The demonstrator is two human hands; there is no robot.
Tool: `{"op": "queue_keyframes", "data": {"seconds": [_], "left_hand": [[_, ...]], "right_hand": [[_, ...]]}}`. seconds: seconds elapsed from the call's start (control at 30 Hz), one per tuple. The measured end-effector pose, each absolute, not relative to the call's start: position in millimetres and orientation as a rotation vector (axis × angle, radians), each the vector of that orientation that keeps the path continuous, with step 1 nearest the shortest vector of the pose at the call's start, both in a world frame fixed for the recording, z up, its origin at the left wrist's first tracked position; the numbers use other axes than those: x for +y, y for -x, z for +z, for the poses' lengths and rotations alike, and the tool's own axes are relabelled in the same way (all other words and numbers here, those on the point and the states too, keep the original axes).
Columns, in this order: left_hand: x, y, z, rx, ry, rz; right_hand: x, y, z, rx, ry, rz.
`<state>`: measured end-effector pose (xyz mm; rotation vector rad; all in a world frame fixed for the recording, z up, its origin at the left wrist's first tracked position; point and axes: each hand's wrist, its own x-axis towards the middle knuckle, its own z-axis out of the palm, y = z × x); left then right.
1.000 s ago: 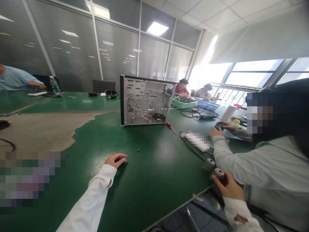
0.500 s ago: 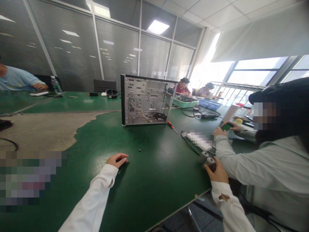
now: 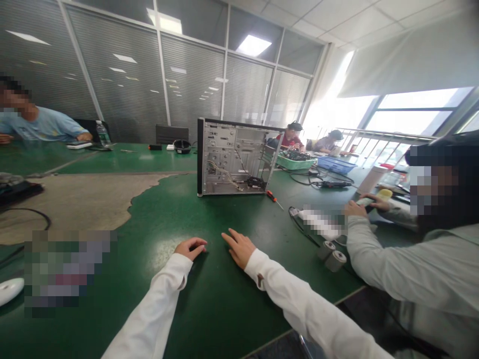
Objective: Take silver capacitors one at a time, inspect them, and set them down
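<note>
Hands lie empty on the green worktop [image 3: 224, 304] — the left hand [image 3: 190, 248] loosely curled with its fingertips down, the right hand [image 3: 238, 249] spread with its fingers well apart. Both come out of white sleeves, and they sit near each other without touching. Ahead of them, a bare metal computer case [image 3: 228, 157] stands upright on its edge, its open side showing a bundle of thin wires [image 3: 220, 172] and a dark part low in one corner. Just beside its lower right corner lies a red-handled screwdriver [image 3: 273, 197], pointing away from the case. Farther right, a white power strip [image 3: 320, 222] is partly blurred, with a black cable [image 3: 299, 227] curving along it. Two grey cylinders [image 3: 331, 256] stand close together near the worktop's edge. A co-worker in pale green sleeves [image 3: 389, 264] sits at the right, one hand [image 3: 354, 209] near the power strip and the other reaching toward a small pale object that is too small to tell. On the far left sits a person in a light blue shirt [image 3: 41, 124], beside a water bottle [image 3: 103, 133]. At the far end, two more people work behind a green tray [image 3: 295, 161] and a blue basket [image 3: 335, 165].
</note>
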<state>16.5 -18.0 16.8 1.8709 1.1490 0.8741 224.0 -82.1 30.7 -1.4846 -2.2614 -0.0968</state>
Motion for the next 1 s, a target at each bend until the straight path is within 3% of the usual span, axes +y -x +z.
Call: {"op": "queue_keyframes", "data": {"seconds": [0.27, 0.47, 0.73, 1.0], "left_hand": [[-19.8, -16.9, 16.0, 1.150, -1.880, 0.863], [-20.5, -16.1, 17.5, 1.152, -1.906, 0.863], [-15.4, -15.5, 13.1, 1.166, -1.930, 0.825], [-14.7, -15.0, 13.2, 1.146, -1.946, 0.832]], "right_hand": [[-40.1, -220.6, 15.2, -2.245, 1.401, -0.178], [-101.7, -285.1, 19.2, -2.136, 1.481, -0.255], [-206.2, -430.0, 35.1, -1.303, 2.006, -0.709], [-227.2, -448.9, 41.7, -1.243, 2.200, -0.591]]}}
